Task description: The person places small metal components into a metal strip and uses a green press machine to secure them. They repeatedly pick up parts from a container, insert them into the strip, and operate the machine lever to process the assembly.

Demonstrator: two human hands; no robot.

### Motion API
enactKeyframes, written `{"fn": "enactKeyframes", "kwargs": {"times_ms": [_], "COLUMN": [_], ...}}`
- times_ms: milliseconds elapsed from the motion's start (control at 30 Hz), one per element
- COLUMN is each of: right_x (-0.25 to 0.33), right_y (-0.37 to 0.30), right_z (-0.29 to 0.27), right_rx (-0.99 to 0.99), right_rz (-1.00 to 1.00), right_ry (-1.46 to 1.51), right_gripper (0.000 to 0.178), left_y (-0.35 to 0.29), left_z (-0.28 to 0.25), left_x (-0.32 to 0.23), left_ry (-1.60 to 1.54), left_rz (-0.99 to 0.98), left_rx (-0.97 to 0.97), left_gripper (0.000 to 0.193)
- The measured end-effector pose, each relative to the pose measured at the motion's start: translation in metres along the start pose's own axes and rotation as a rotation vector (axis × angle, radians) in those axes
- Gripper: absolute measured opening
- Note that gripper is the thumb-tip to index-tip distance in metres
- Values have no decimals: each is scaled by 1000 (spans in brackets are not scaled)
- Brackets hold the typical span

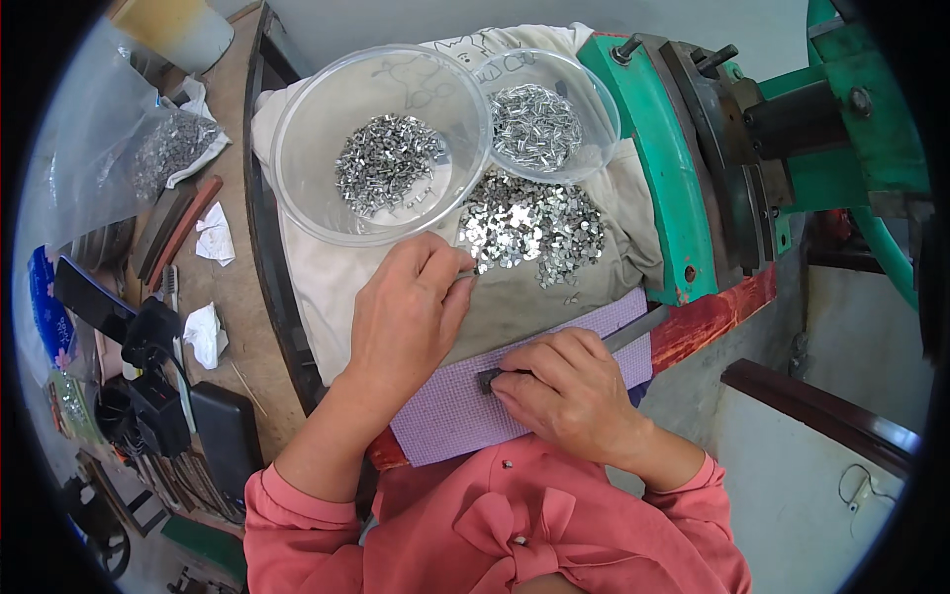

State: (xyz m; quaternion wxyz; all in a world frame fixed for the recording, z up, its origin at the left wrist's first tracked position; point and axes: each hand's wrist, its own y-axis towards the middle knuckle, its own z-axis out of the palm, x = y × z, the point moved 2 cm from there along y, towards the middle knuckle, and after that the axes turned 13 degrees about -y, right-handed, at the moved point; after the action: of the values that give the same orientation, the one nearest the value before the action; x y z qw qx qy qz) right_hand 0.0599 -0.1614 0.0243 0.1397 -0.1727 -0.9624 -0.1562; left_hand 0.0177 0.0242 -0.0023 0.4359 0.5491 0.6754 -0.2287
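Note:
My left hand is closed in a pinch at the near left edge of a pile of small flat shiny metal pieces. What its fingertips hold, if anything, is too small to make out. My right hand is wrapped around a long dark metal bar. One end of the bar sticks out left of the fingers, the other reaches right toward the green machine. Beneath the bar lies a purple woven mat. Behind my left hand stands a large clear round tub with small metal pieces inside.
A smaller clear tub holds short metal pins. The green machine stands at the right on a red surface. Pale cloth lies under the tubs. The left board carries crumpled tissues, a plastic bag and a phone.

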Motion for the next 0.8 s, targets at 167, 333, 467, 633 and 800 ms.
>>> {"fn": "enactKeyframes", "kwargs": {"times_ms": [167,333,467,633,800], "right_x": [-10,-38,-49,-52,-51], "right_y": [8,33,59,75,77], "right_z": [-6,0,12,20,23], "right_rx": [-9,-87,-124,-75,-133], "right_rz": [35,68,-26,-84,-127], "right_ry": [31,-87,-171,-185,-157], "right_gripper": [19,16,12,8,7], "left_y": [-1,-6,-9,-10,-8], "left_z": [-1,-6,-7,-5,4], "left_x": [0,-2,-4,-4,-3], "left_ry": [15,-1,-27,-32,58], "left_rz": [8,-26,-49,-80,-18], "left_rx": [12,22,10,11,-59], "left_gripper": [18,18,19,18,16]}}
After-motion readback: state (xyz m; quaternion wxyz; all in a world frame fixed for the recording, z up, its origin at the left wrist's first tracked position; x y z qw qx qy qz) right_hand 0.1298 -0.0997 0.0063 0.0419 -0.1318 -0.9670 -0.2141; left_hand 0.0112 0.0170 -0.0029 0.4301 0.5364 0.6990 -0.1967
